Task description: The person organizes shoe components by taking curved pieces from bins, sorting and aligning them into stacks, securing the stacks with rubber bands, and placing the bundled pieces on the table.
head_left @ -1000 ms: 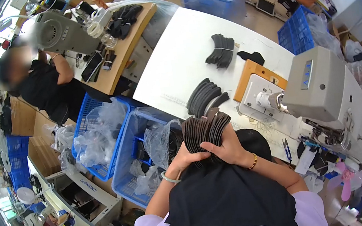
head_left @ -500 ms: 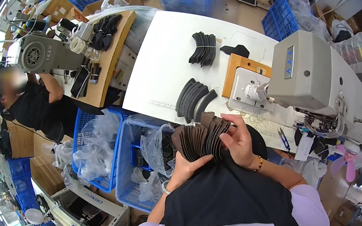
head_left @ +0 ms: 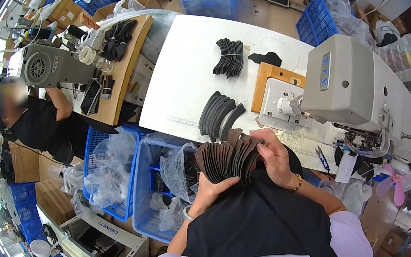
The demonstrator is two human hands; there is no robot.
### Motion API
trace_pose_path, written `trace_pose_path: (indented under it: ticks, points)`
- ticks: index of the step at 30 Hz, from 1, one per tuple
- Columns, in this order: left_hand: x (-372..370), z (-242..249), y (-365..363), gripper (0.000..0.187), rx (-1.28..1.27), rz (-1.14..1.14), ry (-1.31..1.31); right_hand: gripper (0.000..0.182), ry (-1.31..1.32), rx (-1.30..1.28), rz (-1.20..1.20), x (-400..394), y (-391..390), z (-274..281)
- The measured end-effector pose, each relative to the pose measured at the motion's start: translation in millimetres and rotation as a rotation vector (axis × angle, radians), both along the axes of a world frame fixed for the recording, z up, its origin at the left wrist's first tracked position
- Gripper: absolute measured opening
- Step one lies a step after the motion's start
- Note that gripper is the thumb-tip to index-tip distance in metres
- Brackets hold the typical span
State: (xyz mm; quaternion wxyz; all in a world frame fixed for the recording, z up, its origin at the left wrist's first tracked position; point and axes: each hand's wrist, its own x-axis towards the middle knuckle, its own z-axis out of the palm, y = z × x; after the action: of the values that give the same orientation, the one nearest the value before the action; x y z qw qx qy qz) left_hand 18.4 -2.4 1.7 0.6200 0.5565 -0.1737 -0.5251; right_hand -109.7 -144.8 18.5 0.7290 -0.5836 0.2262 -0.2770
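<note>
A fanned stack of dark brown curved pieces [head_left: 223, 160] is held over my lap, in front of the table's near edge. My left hand [head_left: 211, 189] grips it from the left and below, thumb across its lower edge. At the stack's right side, my right hand [head_left: 275, 159] has thumb and fingers pinched on the edge pieces. Just beyond, a pile of dark curved strips [head_left: 216, 115] lies on the white table [head_left: 176, 69]. Farther back sits a tied bundle of black curved pieces [head_left: 228, 58], with a loose black piece [head_left: 266, 59] beside it.
A sewing machine [head_left: 338, 81] stands on the table at the right, blue-handled scissors [head_left: 322, 158] near its front edge. Blue crates with plastic bags [head_left: 111, 168] stand at the left. A co-worker [head_left: 39, 123] sits at another machine [head_left: 54, 63] at the far left.
My right hand has shifted slightly at the stack's right side, and the pieces there are spread a little differently. Both hands still hold the stack.
</note>
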Motion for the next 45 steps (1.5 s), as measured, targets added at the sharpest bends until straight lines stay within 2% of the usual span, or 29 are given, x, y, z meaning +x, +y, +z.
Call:
trace_pose_path:
  ticks: [2,9,15,18,20,21,23,27,29,33,38,42,44,45]
  points:
    - [-0.5,0.1,-0.4,0.059,0.003,0.010,0.001,0.029,-0.012,-0.320,-0.023,-0.7,-2.9,-7.0]
    - [0.1,1.7,-1.5,0.055,0.028,-0.016,-0.031,0.026,-0.041,-0.211,-0.013,-3.4,-7.2,-9.0]
    - [-2.7,3.2,-2.2,0.049,0.016,0.008,-0.011,0.016,-0.080,-0.191,0.023,-6.8,-13.3,-15.3]
    - [-3.4,3.9,-2.4,0.047,0.008,0.017,-0.020,0.021,-0.135,-0.072,0.067,-3.5,-13.9,-8.7]
    - [-3.8,2.9,-2.0,0.046,0.002,0.023,-0.023,0.036,-0.037,-0.122,0.027,-2.4,-11.9,-11.5]
    - [-4.2,1.3,-1.0,0.045,0.015,0.017,0.004,0.036,-0.036,-0.120,0.030,-0.6,-10.6,-10.5]
    - [-4.3,0.8,-0.1,0.045,0.030,0.013,0.031,0.044,0.027,-0.281,-0.014,3.7,-8.9,-5.2]
    - [-5.2,2.4,-2.0,0.044,0.015,0.049,0.132,0.047,0.189,-0.196,0.058,2.6,-9.0,2.5]
    - [-5.2,1.9,-2.5,0.044,0.027,0.049,0.143,0.045,0.149,-0.228,-0.006,4.9,-9.0,-1.0]
    - [-4.8,-1.3,-2.1,0.047,0.020,0.053,0.182,0.046,0.151,-0.210,0.041,3.9,-12.5,-2.6]
    - [-4.6,-3.3,-0.8,0.050,0.008,0.070,0.259,0.050,0.019,0.060,0.010,6.2,-5.3,-1.4]
    - [-4.2,-8.0,0.0,0.052,-0.017,0.089,0.334,0.051,0.058,0.083,0.040,7.5,-13.0,10.9]
    - [-4.2,-9.8,0.3,0.053,-0.020,0.090,0.342,0.047,0.128,-0.080,0.206,5.6,-22.7,11.3]
    - [-4.2,-10.0,-0.1,0.053,-0.021,0.089,0.347,0.047,0.129,-0.078,0.205,4.6,-25.0,9.5]
